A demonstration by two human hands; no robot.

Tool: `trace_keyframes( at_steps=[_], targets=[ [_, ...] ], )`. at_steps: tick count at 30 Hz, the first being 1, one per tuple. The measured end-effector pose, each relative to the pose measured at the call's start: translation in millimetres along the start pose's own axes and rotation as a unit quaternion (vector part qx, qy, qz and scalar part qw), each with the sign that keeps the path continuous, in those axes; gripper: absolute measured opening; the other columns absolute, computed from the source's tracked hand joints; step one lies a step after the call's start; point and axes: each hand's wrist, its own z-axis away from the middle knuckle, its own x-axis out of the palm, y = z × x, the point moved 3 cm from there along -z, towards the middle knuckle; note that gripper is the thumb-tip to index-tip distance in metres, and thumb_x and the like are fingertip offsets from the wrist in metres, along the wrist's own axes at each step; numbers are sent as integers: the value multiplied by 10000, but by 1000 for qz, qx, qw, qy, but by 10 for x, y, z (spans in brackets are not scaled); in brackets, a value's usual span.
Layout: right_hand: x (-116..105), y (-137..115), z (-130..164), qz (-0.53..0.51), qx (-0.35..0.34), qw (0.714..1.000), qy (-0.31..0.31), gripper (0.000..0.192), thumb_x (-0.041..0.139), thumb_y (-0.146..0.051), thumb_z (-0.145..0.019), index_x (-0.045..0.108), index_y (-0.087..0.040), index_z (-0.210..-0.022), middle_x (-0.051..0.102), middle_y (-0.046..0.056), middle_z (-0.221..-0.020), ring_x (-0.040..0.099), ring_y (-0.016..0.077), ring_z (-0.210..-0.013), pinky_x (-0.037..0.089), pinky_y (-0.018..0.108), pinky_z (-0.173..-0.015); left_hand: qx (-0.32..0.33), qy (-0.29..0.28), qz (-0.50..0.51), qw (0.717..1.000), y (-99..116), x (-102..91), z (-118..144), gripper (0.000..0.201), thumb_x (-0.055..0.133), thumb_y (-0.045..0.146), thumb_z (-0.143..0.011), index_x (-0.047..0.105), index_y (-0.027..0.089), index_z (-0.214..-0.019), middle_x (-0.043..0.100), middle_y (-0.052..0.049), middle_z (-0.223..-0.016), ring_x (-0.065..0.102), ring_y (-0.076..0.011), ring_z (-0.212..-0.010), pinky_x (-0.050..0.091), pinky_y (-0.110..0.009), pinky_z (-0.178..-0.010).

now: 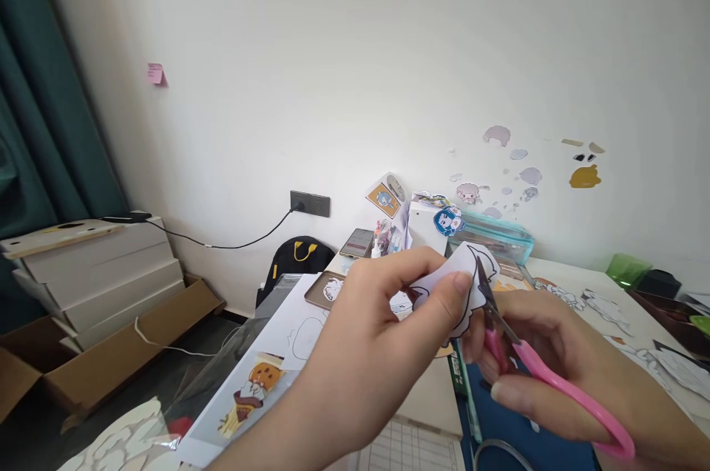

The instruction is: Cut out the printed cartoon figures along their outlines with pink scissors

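Above the cluttered table [637,323], left hand [377,330] fingers pinching paper cutout [471,279], right hand [555,353] gripping pink scissors [532,360] at its edge.

Boxes [94,271] left of table [560,271], backpack [296,258] between.

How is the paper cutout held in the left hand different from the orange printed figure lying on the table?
The paper cutout is mostly white with black outlines; the orange printed figure is coloured orange and brown. The paper cutout is held up in the air by the left hand, with the pink scissors of the right hand at its edge; the orange printed figure lies flat on the table, untouched. Both are printed paper pictures.
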Motion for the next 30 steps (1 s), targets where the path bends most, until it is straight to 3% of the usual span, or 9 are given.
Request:
trace_keyframes(
  at_steps=[9,18,30],
  targets=[
    [-1,8,-23,37,5,999,10,139,606,-149,-598,510,-225,-665,404,-64,-595,364,127,-542,307,259,-490,-3,-1,-9,1000,24,21,8,337,459,306,-973,595,172,-696,616,17,-687,555,-111,-672,414,-217,-662],
    [33,3,-2,64,-23,997,37,177,599,-129,-643,473,-253,-650,433,-64,-593,433,145,-547,389,242,-498,3,26,-47,999,19,12,23,333,467,323,-964,591,176,-692,590,2,-663,515,-126,-659,404,-225,-616],
    [33,12,-6,68,-10,997,44,155,602,-146,-675,491,-254,-657,433,-65,-588,416,139,-537,369,236,-480,4,26,-54,998,14,24,22,343,458,329,-966,582,180,-684,589,6,-663,500,-125,-656,393,-224,-609]
  ],
)
